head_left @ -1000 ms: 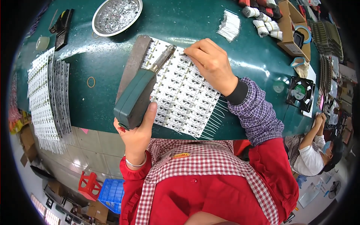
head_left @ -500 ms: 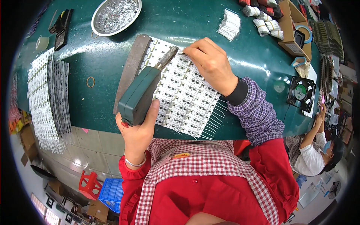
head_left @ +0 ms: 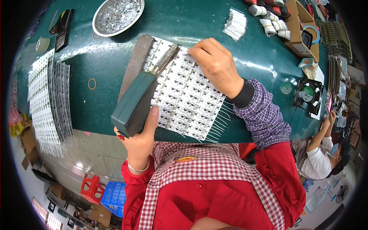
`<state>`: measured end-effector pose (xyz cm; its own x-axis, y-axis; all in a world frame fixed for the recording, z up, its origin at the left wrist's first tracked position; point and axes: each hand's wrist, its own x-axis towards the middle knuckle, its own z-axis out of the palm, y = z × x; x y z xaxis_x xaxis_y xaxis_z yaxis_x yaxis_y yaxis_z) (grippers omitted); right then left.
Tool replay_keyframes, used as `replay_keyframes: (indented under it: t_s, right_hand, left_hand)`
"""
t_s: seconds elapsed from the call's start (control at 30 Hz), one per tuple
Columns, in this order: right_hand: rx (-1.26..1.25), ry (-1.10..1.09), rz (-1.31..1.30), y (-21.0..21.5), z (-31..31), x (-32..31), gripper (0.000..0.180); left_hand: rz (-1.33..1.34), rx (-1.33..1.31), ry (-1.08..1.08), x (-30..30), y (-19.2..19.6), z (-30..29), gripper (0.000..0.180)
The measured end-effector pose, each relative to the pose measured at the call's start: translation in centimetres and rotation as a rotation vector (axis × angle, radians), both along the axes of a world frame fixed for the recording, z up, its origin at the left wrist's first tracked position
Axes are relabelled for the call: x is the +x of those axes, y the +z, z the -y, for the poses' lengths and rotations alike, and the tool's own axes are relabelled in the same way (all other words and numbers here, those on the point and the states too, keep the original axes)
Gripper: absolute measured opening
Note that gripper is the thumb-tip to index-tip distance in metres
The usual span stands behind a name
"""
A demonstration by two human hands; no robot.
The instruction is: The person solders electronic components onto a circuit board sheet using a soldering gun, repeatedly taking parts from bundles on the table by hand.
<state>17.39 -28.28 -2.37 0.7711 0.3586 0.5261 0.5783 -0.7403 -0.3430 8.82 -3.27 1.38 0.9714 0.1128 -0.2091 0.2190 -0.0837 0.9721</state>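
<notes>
While the panel of small white circuit boards (head_left: 184, 96) lies flat on the green table (head_left: 191, 23), near its front edge with thin wire leads fanning off its lower right side, I hold the teal soldering gun (head_left: 136, 103) over its upper left corner, metal tip angled down toward the top row. My left hand (head_left: 140, 143) has a full grip closed round the gun's body, thumb up along its side. My right hand (head_left: 218, 65) rests palm down on the panel's top edge, fingers curled and pinched narrow at the spot by the tip; whether they hold a wire I cannot tell. In my judgement, the step goes well if the right hand keeps the panel pinned and the tip touches one joint only. A long metal bar (head_left: 134, 63) lies just beside the panel, a dish of silvery scraps (head_left: 117, 15) beyond, more board strips (head_left: 48, 103) at far left.
</notes>
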Motion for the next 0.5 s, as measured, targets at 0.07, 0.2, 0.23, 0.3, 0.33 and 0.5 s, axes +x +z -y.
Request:
replay_keyframes:
  t_s: [0.07,0.2,0.23,0.3,0.33,0.5]
  right_hand:
    - [-0.016,-0.002,0.003,0.00,0.08,0.01,0.021]
    - [-0.029,-0.005,-0.004,0.19,-0.15,-0.02,0.021]
    - [-0.025,-0.002,-0.005,0.17,-0.14,0.00,0.021]
    - [-0.021,0.001,-0.006,0.19,-0.12,0.00,0.021]
    - [-0.020,0.001,-0.007,0.20,-0.10,-0.01,0.021]
    - [-0.015,0.005,-0.005,0.15,-0.06,-0.01,0.022]
  left_hand:
    - [0.001,-0.036,-0.011,0.02,0.27,0.02,0.029]
    - [0.092,0.058,-0.019,0.04,-0.19,0.05,0.028]
    - [0.169,0.088,-0.041,0.04,-0.40,0.02,0.026]
    - [0.136,0.098,-0.056,-0.10,-0.56,-0.13,0.025]
    - [0.103,0.108,-0.071,-0.14,-0.61,-0.16,0.024]
    - [0.137,0.076,-0.085,0.48,-0.18,0.58,0.023]
